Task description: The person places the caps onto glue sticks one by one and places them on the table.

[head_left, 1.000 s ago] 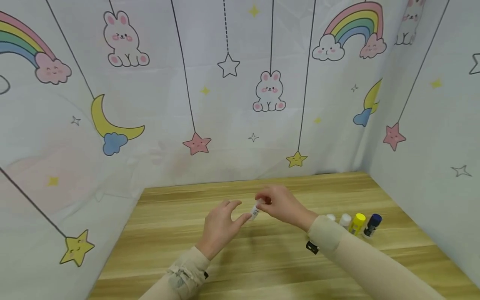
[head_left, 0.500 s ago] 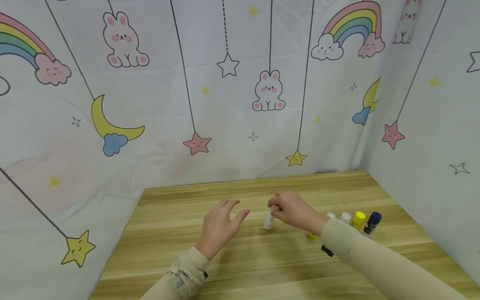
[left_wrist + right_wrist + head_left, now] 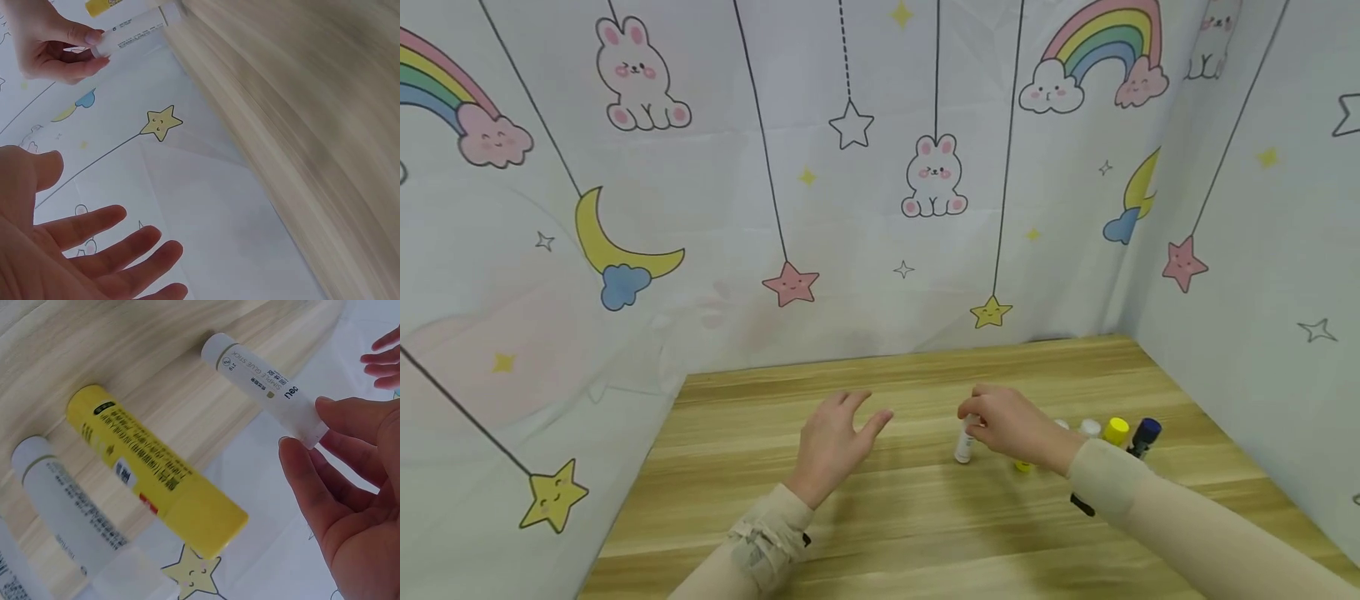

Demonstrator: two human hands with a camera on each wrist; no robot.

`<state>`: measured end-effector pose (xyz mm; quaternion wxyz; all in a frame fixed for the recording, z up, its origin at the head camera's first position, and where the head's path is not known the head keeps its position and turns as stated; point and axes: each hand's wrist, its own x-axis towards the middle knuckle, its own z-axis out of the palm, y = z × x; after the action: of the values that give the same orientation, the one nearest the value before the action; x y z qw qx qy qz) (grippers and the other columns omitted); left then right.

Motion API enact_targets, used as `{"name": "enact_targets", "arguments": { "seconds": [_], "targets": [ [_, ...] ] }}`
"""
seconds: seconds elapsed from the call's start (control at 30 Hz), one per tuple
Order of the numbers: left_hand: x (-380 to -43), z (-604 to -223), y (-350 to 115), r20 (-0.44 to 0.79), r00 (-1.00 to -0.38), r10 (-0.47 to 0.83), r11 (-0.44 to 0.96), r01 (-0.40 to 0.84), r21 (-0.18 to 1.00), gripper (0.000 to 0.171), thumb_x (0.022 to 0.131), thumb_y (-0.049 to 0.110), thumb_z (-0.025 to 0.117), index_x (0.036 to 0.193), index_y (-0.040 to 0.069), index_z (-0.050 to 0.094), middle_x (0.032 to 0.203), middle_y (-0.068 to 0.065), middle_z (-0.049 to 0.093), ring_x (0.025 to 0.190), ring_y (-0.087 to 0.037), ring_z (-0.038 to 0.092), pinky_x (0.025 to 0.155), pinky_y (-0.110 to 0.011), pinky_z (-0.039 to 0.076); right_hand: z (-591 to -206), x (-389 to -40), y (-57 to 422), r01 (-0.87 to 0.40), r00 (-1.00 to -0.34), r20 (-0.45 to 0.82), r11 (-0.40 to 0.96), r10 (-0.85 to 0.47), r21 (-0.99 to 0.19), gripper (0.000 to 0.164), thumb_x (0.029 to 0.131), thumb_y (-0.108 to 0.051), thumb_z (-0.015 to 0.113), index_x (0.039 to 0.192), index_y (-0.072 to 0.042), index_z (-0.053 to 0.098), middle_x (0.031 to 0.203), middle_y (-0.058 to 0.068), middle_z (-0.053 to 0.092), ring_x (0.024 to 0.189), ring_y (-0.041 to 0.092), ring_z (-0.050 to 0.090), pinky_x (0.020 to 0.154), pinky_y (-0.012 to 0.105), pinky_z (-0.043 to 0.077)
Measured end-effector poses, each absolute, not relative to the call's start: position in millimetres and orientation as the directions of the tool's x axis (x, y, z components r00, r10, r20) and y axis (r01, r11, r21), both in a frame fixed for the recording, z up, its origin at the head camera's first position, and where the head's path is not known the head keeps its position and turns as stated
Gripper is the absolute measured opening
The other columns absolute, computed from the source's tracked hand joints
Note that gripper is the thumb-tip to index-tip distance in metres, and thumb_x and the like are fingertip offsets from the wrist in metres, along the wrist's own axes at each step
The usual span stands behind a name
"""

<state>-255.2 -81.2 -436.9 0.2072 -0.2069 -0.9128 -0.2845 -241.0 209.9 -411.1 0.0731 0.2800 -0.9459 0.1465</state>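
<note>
My right hand (image 3: 1015, 427) pinches the top end of a white glue stick (image 3: 269, 387) between thumb and fingertips. The stick is near upright, its base down at the table, and its printed label faces the right wrist camera. Whether the base touches the wood, I cannot tell. Close beside it in the right wrist view stands a yellow glue stick (image 3: 150, 465), largely hidden behind the right hand in the head view. Left of the white stick, my left hand (image 3: 831, 446) hovers above the table with fingers spread and holds nothing.
Past the right wrist, a row of glue sticks stands on the wooden table (image 3: 760, 517): white-capped ones (image 3: 1090, 428), a yellow-capped one (image 3: 1116, 431) and a dark blue-capped one (image 3: 1146, 433). A patterned white cloth (image 3: 850, 217) rises behind the table and along its sides.
The right hand has carried the white glue stick rightward, away from the left hand and towards the other sticks, lowering and uprighting it. The left hand has barely moved.
</note>
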Motion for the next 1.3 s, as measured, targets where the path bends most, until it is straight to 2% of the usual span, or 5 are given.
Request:
{"name": "enact_targets", "arguments": {
  "seconds": [0.33,0.63,0.83,1.17,1.3],
  "targets": [
    [-258,-436,-90,0.507,-0.826,0.246,0.762,0.488,0.425,0.054,0.094,0.054,0.065,0.127,0.011,0.069,0.120,-0.013,0.068,0.106,-0.032,0.066,0.088,-0.052,0.052,-408,-236,220,-0.550,-0.832,0.215,0.813,-0.512,-0.193,0.021,0.086,-0.009,0.081,0.106,-0.011,0.076,0.090,-0.005,0.060,0.076,0.007,0.059,0.066,0.023,0.052],
    [-258,-434,-97,0.527,-0.814,0.246,0.760,0.499,0.416,0.053,0.095,0.053,0.065,0.125,0.009,0.070,0.118,-0.014,0.068,0.106,-0.032,0.065,0.091,-0.054,0.049,-406,-232,221,-0.540,-0.839,0.193,0.820,-0.508,-0.189,0.021,0.085,-0.008,0.081,0.105,-0.011,0.077,0.088,-0.004,0.059,0.072,0.005,0.056,0.064,0.023,0.051],
    [-257,-435,-100,0.527,-0.814,0.245,0.763,0.497,0.414,0.054,0.095,0.053,0.064,0.125,0.008,0.070,0.118,-0.014,0.068,0.107,-0.033,0.065,0.093,-0.055,0.048,-408,-230,223,-0.554,-0.831,0.183,0.810,-0.525,-0.191,0.021,0.085,-0.008,0.081,0.105,-0.011,0.076,0.089,-0.004,0.060,0.075,0.006,0.057,0.065,0.024,0.052],
    [-259,-428,-106,0.517,-0.824,0.231,0.769,0.480,0.421,0.056,0.095,0.052,0.065,0.131,0.009,0.067,0.122,-0.015,0.066,0.111,-0.034,0.063,0.096,-0.057,0.045,-401,-235,225,-0.569,-0.821,0.159,0.807,-0.548,-0.159,0.018,0.083,-0.008,0.081,0.100,-0.012,0.076,0.091,-0.003,0.063,0.080,0.012,0.062,0.070,0.030,0.055],
    [-260,-428,-107,0.470,-0.850,0.237,0.802,0.444,0.400,0.062,0.096,0.056,0.061,0.138,0.010,0.061,0.130,-0.018,0.061,0.121,-0.038,0.057,0.102,-0.063,0.038,-401,-237,221,-0.592,-0.806,0.152,0.791,-0.572,-0.157,0.015,0.085,-0.013,0.080,0.100,-0.013,0.076,0.091,-0.003,0.064,0.079,0.012,0.062,0.069,0.029,0.054]
  ]
}}
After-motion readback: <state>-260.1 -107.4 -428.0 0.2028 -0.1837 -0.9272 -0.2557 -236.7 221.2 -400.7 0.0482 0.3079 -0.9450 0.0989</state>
